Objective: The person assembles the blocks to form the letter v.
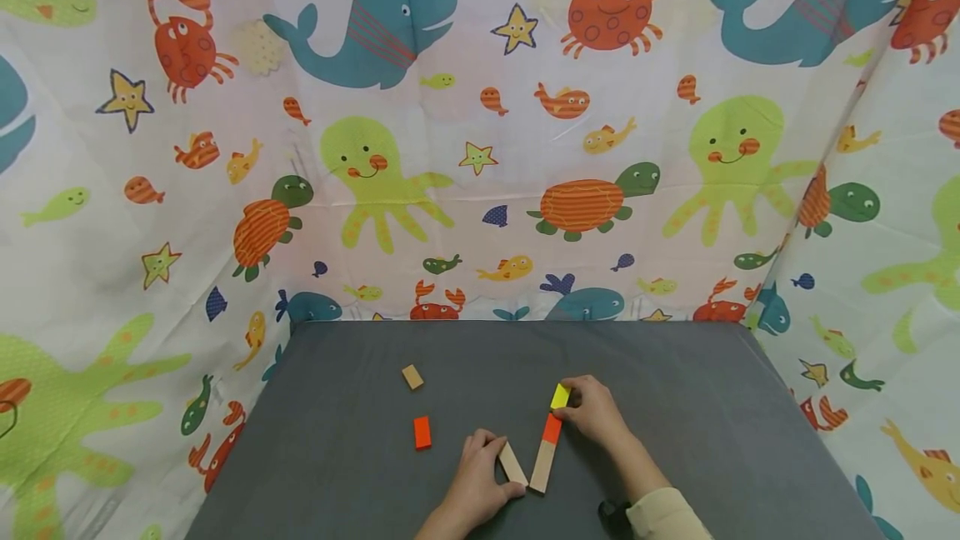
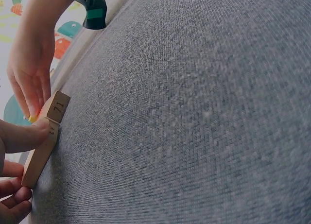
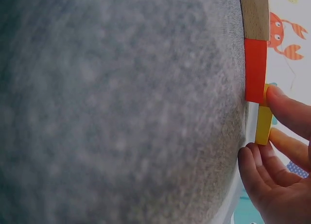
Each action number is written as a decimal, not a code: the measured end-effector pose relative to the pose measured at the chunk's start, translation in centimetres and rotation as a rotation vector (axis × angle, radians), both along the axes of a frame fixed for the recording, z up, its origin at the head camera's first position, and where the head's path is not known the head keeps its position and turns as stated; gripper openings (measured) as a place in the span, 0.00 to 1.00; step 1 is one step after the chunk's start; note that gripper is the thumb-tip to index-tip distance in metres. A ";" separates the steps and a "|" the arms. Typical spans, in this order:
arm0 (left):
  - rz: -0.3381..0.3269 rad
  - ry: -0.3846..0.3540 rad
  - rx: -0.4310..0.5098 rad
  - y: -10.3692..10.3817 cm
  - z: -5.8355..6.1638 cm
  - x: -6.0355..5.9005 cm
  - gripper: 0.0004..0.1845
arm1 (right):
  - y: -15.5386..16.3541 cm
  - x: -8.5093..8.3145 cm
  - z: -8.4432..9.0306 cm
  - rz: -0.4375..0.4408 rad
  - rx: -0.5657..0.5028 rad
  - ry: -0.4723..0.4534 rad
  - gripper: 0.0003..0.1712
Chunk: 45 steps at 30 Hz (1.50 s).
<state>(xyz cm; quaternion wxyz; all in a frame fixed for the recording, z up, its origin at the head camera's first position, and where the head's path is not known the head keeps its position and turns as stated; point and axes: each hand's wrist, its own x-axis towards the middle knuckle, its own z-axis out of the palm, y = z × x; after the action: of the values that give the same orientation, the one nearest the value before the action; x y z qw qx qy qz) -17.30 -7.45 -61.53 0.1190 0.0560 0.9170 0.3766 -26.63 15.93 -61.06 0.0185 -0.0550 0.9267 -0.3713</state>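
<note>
On the grey table (image 1: 675, 407) my left hand (image 1: 480, 473) grips a plain wooden block (image 1: 513, 464), thumb and fingers curled round it; the left wrist view shows that wooden block (image 2: 46, 139) with printed numbers under my thumb. Just right of it lies a long wooden block (image 1: 542, 467) end to end with a small orange block (image 1: 552, 428). My right hand (image 1: 592, 411) pinches a yellow block (image 1: 560, 396) at the far end of the orange one. In the right wrist view the yellow block (image 3: 264, 124) touches the orange block (image 3: 255, 71), with my fingertips (image 3: 282, 100) on it.
A loose orange block (image 1: 422, 432) and a small wooden block (image 1: 412, 377) lie to the left on the table. A sea-animal patterned cloth (image 1: 480, 132) hangs behind and at both sides. A dark wrist device (image 1: 613, 517) sits on the right forearm.
</note>
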 end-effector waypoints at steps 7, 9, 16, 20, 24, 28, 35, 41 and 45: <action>-0.001 -0.003 0.001 0.1 -0.1 -0.1 0.42 | 0.1 0.2 0.1 0.014 0.009 0.002 0.31; -0.003 0.004 0.000 0.1 -0.1 -0.1 0.41 | 0.1 0.2 0.1 0.019 0.012 0.005 0.31; -0.010 0.019 0.005 0.1 -0.1 0.1 0.41 | 0.3 0.1 0.0 0.030 0.028 0.000 0.30; -0.012 0.019 0.003 0.1 -0.1 0.2 0.41 | 0.3 0.2 0.1 0.039 0.042 0.013 0.30; -0.017 0.024 0.000 0.2 0.0 0.2 0.41 | 0.3 0.1 0.1 0.039 0.049 0.012 0.28; -0.016 0.028 -0.003 0.2 0.1 0.4 0.41 | 0.3 0.1 0.0 0.037 0.052 0.004 0.26; -0.011 0.017 0.007 0.2 0.2 0.4 0.41 | 0.5 0.2 -0.2 0.022 0.027 0.012 0.26; -0.011 0.021 0.016 0.0 0.1 0.4 0.41 | 0.5 0.7 0.0 0.020 0.015 0.014 0.31; -0.002 0.024 0.013 -0.1 0.0 0.3 0.41 | 0.3 1.1 0.0 0.025 0.012 0.002 0.36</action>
<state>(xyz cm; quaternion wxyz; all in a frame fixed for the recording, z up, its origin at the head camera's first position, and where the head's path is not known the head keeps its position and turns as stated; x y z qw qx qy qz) -17.00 -7.60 -61.52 0.1081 0.0621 0.9159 0.3816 -25.49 16.20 -61.05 0.0226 -0.0667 0.9282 -0.3653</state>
